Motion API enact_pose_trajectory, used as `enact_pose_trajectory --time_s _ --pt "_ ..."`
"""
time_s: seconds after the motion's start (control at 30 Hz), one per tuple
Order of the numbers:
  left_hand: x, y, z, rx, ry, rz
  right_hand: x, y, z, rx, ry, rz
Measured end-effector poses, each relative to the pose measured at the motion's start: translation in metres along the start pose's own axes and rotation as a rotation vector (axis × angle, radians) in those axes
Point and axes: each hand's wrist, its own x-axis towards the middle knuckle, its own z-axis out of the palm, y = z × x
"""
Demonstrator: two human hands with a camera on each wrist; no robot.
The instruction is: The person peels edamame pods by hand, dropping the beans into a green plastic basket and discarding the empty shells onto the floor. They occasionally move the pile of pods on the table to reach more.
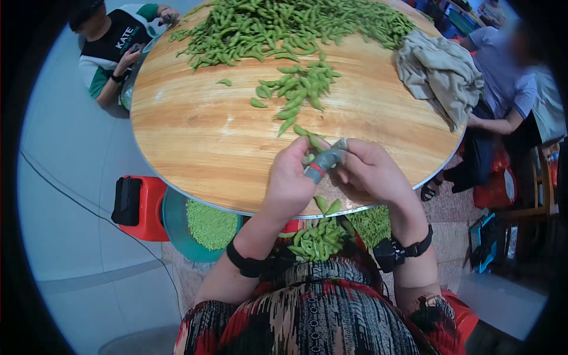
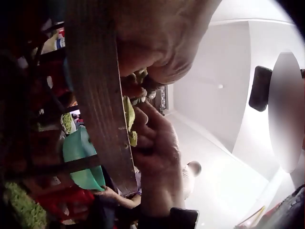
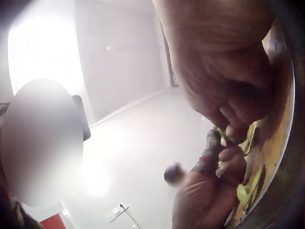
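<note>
Both hands meet over the near edge of a round wooden table (image 1: 177,148). My left hand (image 1: 290,180) holds green edamame pods (image 1: 309,158) in its curled fingers. Its thumb wears a grey wrap (image 1: 325,160) with a red band. Fingers bent inward, my right hand (image 1: 378,171) meets the left fingertips and pinches a pod (image 3: 221,134) there, mostly hidden by the fingers. Loose pods (image 1: 287,125) trail from the hands toward a large heap of pods (image 1: 284,23) at the far side. Two pods (image 1: 327,205) lie at the table edge below the hands.
More pods (image 1: 319,239) sit in the lap. Below the table stand a green basin (image 1: 171,228) of shelled beans (image 1: 211,225) and a red stool (image 1: 151,210). A grey cloth (image 1: 438,74) lies on the right edge. People sit left and right of the table.
</note>
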Motion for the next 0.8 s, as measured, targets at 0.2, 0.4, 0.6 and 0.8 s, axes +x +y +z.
enact_pose_trajectory --time_s 0.2,0.4,0.6,0.8 --pt "0.005 -0.005 -0.002 -0.162 -0.006 -0.06 0.006 0.013 0.011 0.059 0.109 -0.069" --pt "0.007 -0.008 -0.001 -0.185 0.121 0.027 0.005 -0.004 0.039 -0.502 0.511 -0.28" --pt "0.007 -0.002 -0.008 -0.49 0.044 -0.165 0.015 0.017 0.026 0.114 0.28 -0.139" --pt "0.009 0.001 -0.015 -0.723 -0.087 -0.225 0.007 0.004 0.032 -0.015 0.36 -0.172"
